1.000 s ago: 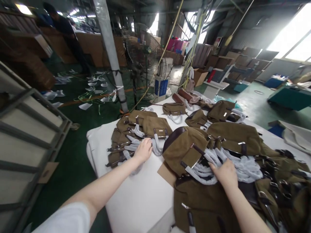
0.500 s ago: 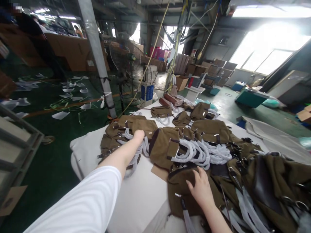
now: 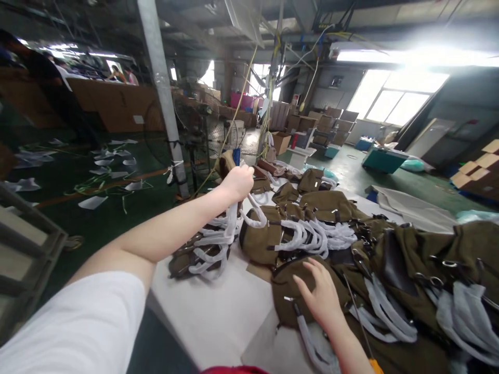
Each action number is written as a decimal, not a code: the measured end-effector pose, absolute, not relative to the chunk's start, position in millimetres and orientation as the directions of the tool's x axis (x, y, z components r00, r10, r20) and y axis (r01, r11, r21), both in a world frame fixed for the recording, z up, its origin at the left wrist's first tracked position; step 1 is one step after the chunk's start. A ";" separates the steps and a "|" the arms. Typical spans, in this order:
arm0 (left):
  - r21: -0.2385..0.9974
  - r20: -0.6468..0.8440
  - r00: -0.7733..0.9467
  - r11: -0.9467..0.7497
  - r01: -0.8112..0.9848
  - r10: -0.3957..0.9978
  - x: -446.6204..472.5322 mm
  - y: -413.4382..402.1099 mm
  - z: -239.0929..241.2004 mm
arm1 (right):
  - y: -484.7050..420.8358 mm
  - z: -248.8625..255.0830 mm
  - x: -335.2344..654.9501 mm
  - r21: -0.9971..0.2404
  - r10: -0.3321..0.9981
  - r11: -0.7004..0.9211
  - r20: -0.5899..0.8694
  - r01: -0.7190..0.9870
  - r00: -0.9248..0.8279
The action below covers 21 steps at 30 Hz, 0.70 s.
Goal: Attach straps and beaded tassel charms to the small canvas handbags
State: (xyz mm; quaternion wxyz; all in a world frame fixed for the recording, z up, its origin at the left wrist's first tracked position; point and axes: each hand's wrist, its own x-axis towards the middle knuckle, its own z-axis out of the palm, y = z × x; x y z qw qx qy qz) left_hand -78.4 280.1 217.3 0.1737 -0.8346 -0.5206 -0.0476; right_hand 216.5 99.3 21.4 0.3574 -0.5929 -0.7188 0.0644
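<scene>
My left hand [image 3: 237,182] is raised above the table, closed on an olive canvas bag [image 3: 225,162] and its white-wrapped handle [image 3: 254,214], which loops down from the fist. Under it lies a stack of olive bags [image 3: 195,254] with wrapped straps. My right hand [image 3: 322,296] lies open and flat on another olive bag [image 3: 290,288] at the near edge of the pile. Between the hands sits one more olive bag [image 3: 259,239] with several white-wrapped handles [image 3: 307,236] bunched on it.
A white table [image 3: 212,317] carries a big heap of olive bags [image 3: 409,270] to the right. A steel pillar [image 3: 161,98] and a floor fan [image 3: 202,130] stand behind it. Paper scraps [image 3: 93,200] litter the green floor; cardboard boxes [image 3: 331,117] line the back.
My left hand has closed on a bag and lifted it off the left stack. My right hand has shifted from the wrapped handles to the near bag and stays flat.
</scene>
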 end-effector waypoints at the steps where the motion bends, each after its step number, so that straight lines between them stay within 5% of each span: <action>1: -0.271 0.276 0.495 -0.428 0.862 0.824 -71.3 258.2 232.1 | 97.2 41.1 203.9 -0.562 0.891 0.320 0.452 0.763 -0.041; 4: -0.406 0.247 0.675 -0.558 0.723 0.695 -48.0 188.6 258.3 | 84.1 90.1 164.2 -0.673 0.893 0.387 0.445 0.630 -0.073; 7: -0.376 0.124 0.760 -0.679 0.631 0.638 -28.7 135.8 256.7 | 63.6 107.4 129.1 -0.840 0.915 0.377 0.271 0.390 -0.299; 12: -0.211 -0.035 0.792 -0.779 0.590 0.609 -11.2 120.8 208.5 | 28.3 91.5 109.5 -0.993 0.968 -0.092 -0.107 0.077 -0.228; 14: -0.143 -0.039 0.779 -0.775 0.615 0.626 -4.5 130.9 180.1 | 17.8 85.9 115.6 -0.917 0.928 -0.328 -0.270 -0.226 -0.255; 17: 0.037 0.025 0.758 -0.758 0.651 0.652 7.8 145.9 133.7 | 8.8 77.5 129.1 -0.614 0.826 -0.563 -0.388 -0.553 -0.409; 21: 0.537 0.191 0.575 -0.575 0.617 0.795 10.1 157.5 74.5 | 10.3 52.0 149.5 -0.333 0.753 -0.627 -0.493 -0.705 -0.436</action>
